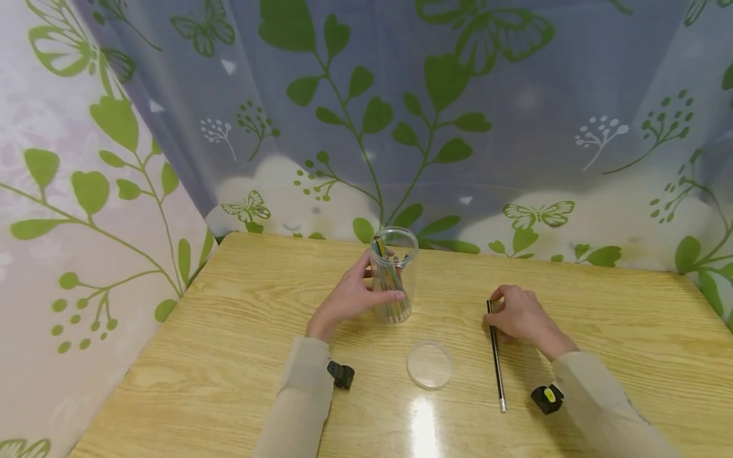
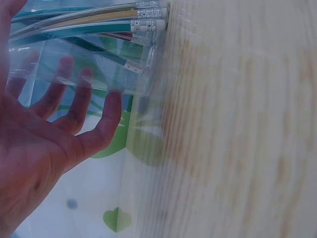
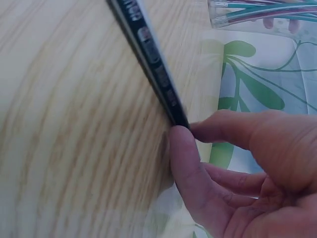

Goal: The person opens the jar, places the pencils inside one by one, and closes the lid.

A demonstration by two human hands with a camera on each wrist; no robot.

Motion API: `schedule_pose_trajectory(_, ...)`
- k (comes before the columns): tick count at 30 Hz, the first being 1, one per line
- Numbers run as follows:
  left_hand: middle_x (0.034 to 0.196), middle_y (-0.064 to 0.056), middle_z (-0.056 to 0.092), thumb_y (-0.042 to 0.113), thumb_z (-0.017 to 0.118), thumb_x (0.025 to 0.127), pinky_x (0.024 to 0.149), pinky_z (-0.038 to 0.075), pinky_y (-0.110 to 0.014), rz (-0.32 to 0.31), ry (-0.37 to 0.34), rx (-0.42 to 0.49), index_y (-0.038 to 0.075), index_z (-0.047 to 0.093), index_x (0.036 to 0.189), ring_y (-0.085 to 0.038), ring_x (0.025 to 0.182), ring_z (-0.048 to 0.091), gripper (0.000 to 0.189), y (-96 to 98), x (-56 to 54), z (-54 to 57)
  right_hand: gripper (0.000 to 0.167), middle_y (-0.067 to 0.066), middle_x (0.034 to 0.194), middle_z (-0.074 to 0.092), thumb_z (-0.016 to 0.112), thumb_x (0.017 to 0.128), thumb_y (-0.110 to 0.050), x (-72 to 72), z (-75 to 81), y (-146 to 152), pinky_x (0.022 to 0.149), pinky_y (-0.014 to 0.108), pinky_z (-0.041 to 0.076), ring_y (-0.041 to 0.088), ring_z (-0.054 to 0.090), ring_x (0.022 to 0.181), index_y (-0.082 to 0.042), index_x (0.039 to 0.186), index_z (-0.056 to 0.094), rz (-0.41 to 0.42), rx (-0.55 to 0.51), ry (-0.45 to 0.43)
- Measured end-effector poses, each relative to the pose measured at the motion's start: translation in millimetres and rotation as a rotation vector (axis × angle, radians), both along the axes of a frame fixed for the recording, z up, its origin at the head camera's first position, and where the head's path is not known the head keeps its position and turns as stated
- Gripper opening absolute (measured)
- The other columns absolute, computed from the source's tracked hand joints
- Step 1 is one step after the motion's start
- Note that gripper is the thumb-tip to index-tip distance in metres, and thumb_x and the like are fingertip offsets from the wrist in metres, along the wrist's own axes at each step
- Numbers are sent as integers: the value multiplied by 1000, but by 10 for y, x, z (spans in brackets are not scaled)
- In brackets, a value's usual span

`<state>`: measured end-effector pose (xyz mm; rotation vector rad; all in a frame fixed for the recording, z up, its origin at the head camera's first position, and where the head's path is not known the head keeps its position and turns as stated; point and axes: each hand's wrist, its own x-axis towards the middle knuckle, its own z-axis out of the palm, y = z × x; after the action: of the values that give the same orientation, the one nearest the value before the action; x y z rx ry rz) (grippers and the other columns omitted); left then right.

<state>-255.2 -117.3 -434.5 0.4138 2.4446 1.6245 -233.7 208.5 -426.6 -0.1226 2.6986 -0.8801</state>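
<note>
A clear plastic jar stands upright on the wooden table, holding several pencils. My left hand wraps round the jar from the left; in the left wrist view its fingers show through the clear jar beside the pencils' eraser ends. To the right a black pencil lies flat, pointing toward me. My right hand pinches its far end between thumb and forefinger. In the right wrist view my thumb and forefinger meet at the tip of the black pencil.
The jar's round clear lid lies flat between my forearms. A leaf-and-butterfly curtain closes off the back and left of the table. Wrist cameras sit on both sleeves.
</note>
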Motion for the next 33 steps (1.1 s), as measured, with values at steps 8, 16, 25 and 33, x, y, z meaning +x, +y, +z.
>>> schedule_pose_trajectory(8, 144, 4, 54, 39, 87, 81, 99, 54, -52, 5, -6, -2, 54, 32, 151, -27, 135, 52, 91, -3, 2, -8, 46, 25, 103, 67, 71, 89, -7, 12, -19, 8, 55, 31, 61, 15, 66, 59, 12, 126, 51, -58, -76, -36)
schedule_pose_trajectory(16, 146, 3, 53, 41, 87, 81, 100, 54, -53, 2, -2, -1, 52, 33, 151, -28, 136, 51, 88, -10, -2, -21, 48, 26, 108, 66, 65, 94, -12, 76, 142, 108, 61, 38, 64, 23, 73, 65, 7, 134, 47, -122, -232, 17)
schedule_pose_trajectory(25, 140, 6, 57, 39, 87, 81, 99, 55, -52, 0, -1, 11, 53, 36, 148, -26, 134, 53, 86, -4, -15, -15, 42, 3, 100, 65, 67, 99, -15, 192, 369, 196, 68, 41, 65, 5, 71, 77, -6, 135, 49, -213, -490, 207)
schedule_pose_trajectory(33, 141, 5, 56, 38, 87, 82, 98, 55, -51, -4, 9, 7, 52, 35, 150, -28, 134, 53, 87, -2, -11, -15, 32, -14, 89, 63, 69, 97, -8, 242, 531, 183, 63, 32, 64, 2, 69, 74, -24, 120, 54, -272, -626, 391)
